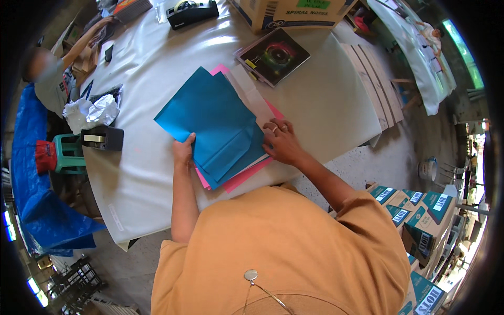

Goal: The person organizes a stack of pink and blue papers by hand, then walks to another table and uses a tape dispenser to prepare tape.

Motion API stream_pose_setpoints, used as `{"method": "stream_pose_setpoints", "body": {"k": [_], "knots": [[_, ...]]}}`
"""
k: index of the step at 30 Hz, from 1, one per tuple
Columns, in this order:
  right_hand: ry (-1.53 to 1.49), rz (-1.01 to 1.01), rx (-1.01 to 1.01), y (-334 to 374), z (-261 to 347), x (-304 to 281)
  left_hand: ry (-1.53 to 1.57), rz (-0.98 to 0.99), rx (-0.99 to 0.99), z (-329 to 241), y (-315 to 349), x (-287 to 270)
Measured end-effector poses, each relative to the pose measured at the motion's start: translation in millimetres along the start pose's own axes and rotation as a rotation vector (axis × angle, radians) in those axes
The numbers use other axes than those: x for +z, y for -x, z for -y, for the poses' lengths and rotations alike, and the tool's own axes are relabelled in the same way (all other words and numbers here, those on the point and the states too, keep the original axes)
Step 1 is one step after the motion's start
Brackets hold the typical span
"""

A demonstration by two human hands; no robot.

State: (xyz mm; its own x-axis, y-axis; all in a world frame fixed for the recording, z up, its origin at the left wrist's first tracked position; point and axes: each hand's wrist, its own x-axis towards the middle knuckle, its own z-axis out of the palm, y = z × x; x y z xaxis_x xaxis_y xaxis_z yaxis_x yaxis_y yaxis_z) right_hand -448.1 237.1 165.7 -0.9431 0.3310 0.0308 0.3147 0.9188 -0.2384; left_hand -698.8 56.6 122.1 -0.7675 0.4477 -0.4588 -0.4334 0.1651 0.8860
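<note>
A blue paper folder (pixel 210 113) with a pocket-like flap lies tilted on top of a loose stack in front of me. Pink sheets (pixel 244 177) and a white sheet (pixel 251 92) stick out from beneath it. My left hand (pixel 183 150) grips the folder's left edge, thumb on top and the other fingers hidden below. At the right edge, my right hand (pixel 283 142) has its fingers bent and pinching the folder's side; a ring is on one finger. Just what its fingertips hold is partly hidden.
A dark-covered notebook (pixel 275 55) lies beyond the stack, before a cardboard box (pixel 294 16). Tape dispensers (pixel 192 14) and crumpled paper (pixel 102 109) sit on the covered table (pixel 142 173). Another person (pixel 52 73) works at far left. Cartons (pixel 420 210) are piled at right.
</note>
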Motion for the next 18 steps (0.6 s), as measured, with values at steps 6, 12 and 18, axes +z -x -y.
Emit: {"method": "stream_pose_setpoints", "body": {"k": [6, 12, 18], "knots": [[-0.282, -0.317, -0.424, -44.6, 67.5, -6.5, 0.041, 0.049, 0.080, 11.1, -8.2, -10.7], [0.109, -0.211, 0.354, -14.0, 7.2, 32.4, 0.004, -0.024, 0.094, 10.6, -2.0, -4.9], [-0.025, 0.301, 0.367, -28.7, -18.0, -18.5, 0.022, 0.030, -0.037, -14.2, 11.0, -2.9]]}}
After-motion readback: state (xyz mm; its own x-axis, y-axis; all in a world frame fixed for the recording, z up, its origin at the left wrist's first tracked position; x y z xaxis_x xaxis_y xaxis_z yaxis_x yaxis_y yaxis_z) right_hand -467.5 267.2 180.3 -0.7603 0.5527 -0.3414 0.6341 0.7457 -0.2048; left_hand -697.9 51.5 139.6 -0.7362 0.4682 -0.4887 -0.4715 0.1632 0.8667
